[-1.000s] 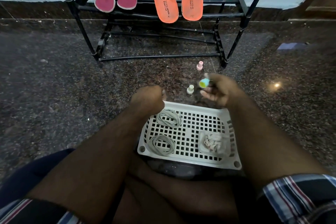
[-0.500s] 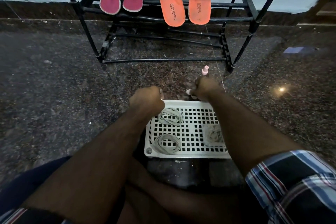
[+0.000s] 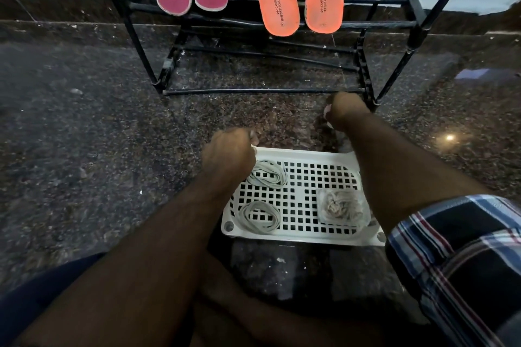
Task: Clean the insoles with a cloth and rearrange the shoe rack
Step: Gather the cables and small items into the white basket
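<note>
A single wide-angle camera, worn on the person's head, looks forward and steeply down. It sits close above both forearms, which reach away from the lens into the middle of the view. The floor (image 3: 84, 149) fills most of the picture. A white tray (image 3: 298, 234) lies just below centre, near the camera. The rack (image 3: 394, 22) stands farther off, along the top edge, with the wall behind it (only its lower shelves fit in the view). Straight lines bend toward the edges, as a wide lens makes them. The person's lap and a plaid sleeve (image 3: 456, 256) crowd the bottom edge, nearest the lens.
</note>
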The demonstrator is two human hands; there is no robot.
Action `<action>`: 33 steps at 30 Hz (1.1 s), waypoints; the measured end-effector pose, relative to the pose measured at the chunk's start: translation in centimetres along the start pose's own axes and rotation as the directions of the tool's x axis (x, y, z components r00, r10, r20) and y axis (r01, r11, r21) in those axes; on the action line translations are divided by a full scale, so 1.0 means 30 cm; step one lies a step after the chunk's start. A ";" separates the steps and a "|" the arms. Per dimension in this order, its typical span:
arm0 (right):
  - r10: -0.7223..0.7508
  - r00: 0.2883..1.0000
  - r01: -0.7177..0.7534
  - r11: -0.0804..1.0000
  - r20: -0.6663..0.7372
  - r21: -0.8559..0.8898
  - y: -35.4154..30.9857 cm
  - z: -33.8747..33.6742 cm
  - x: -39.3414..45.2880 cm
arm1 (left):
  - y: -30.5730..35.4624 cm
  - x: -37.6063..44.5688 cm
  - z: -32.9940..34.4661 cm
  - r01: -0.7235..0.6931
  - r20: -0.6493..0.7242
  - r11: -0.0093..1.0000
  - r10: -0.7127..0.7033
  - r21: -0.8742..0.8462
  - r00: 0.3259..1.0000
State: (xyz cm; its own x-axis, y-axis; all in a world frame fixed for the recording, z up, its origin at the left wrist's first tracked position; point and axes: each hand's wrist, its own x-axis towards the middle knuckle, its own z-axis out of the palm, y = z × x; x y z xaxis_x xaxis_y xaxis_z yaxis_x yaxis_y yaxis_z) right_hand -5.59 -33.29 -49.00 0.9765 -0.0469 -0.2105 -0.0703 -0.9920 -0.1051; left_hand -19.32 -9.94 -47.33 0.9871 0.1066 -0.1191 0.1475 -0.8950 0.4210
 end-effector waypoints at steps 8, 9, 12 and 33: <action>0.093 0.987 -0.071 0.984 -0.133 0.166 0.031 -0.001 -0.003 | 0.007 0.009 -0.001 0.022 -0.018 0.999 -0.022 -0.028 1.000; 0.104 0.984 -0.080 0.983 -0.143 0.166 0.039 -0.009 0.003 | 0.007 0.008 0.000 0.019 -0.018 0.999 -0.020 -0.031 1.000; 0.159 0.986 -0.150 0.979 -0.056 0.137 0.053 -0.018 0.011 | 0.009 0.008 -0.002 0.009 -0.017 0.999 -0.010 -0.042 1.000; -0.106 0.993 0.114 0.939 -0.043 0.325 0.044 -0.137 -0.250 | 0.068 -0.076 0.001 -0.501 0.360 0.803 0.385 0.324 0.850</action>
State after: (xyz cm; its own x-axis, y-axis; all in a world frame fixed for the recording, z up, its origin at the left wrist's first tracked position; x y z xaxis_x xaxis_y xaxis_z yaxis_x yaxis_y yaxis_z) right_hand -12.16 -34.72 -43.55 0.9863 0.0532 -0.1563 -0.0210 -0.8986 -0.4382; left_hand -21.27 -12.01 -46.23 0.8734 -0.4098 -0.2630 -0.3959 -0.9121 0.1065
